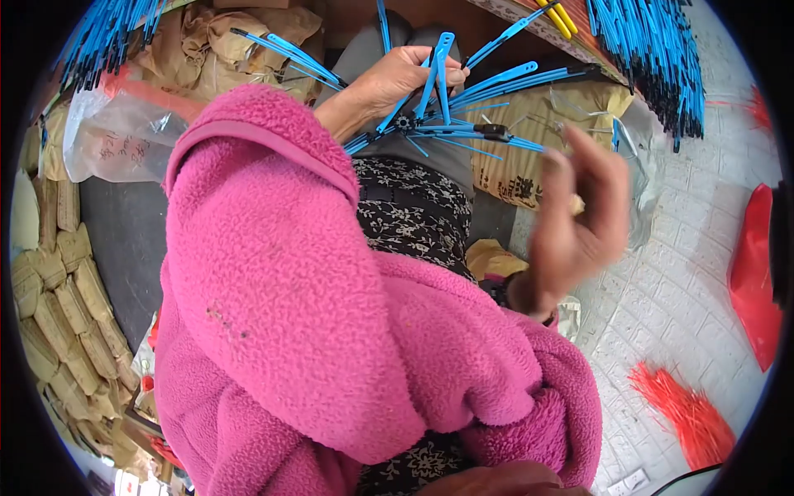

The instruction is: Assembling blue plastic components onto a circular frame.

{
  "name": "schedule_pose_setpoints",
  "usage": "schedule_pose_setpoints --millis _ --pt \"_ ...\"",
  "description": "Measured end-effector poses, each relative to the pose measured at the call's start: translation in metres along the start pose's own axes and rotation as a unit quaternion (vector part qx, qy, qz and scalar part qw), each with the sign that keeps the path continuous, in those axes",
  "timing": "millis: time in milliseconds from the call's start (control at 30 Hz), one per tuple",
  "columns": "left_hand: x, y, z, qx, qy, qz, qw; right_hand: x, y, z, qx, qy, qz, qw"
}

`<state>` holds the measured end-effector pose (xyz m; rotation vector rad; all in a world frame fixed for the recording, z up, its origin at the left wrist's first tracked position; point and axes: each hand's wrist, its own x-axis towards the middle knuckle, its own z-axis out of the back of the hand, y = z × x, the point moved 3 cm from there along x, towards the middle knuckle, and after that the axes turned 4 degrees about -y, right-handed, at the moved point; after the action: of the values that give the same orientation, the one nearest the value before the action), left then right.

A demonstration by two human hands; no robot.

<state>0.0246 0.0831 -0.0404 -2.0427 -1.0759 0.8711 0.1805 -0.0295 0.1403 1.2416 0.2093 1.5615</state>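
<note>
My left hand (405, 78) is closed on the blue ribs of an umbrella frame (438, 83) above my lap. Thin blue ribs spread out from its small black hub (403, 123), some pointing up and others to the sides. A black fitting (491, 132) sits across the ribs on the right side. My right hand (579, 215) is off to the right of the frame, smeared by motion, its thumb and forefinger near the rib ends. Whether it holds anything small cannot be made out.
Bundles of blue ribs (653, 66) hang at the upper right, with more ribs (112, 37) at the upper left. Brown paper packages (62, 306) are stacked at the left. Red strands (682, 413) lie on the pale brick-patterned surface. My pink sleeve (273, 248) covers the middle.
</note>
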Motion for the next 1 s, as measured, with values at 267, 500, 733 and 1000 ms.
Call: schedule_pose_setpoints --millis 267,500,733,1000 --pt "0.002 -0.007 -0.017 -0.01 -0.018 -0.012 1.0 0.003 -0.062 -0.057 -0.035 0.124 -0.072 0.989" --pt "0.004 0.0 -0.015 -0.014 -0.003 -0.031 0.999 0.0 -0.074 -0.06 0.041 0.146 -0.172 0.973" --pt "0.002 0.0 -0.017 0.018 -0.003 -0.042 0.999 -0.003 -0.077 -0.057 0.066 0.152 -0.206 0.964" --pt "0.001 0.004 -0.017 0.028 -0.007 -0.035 0.999 -0.005 -0.077 -0.056 0.062 0.162 -0.22 0.96"
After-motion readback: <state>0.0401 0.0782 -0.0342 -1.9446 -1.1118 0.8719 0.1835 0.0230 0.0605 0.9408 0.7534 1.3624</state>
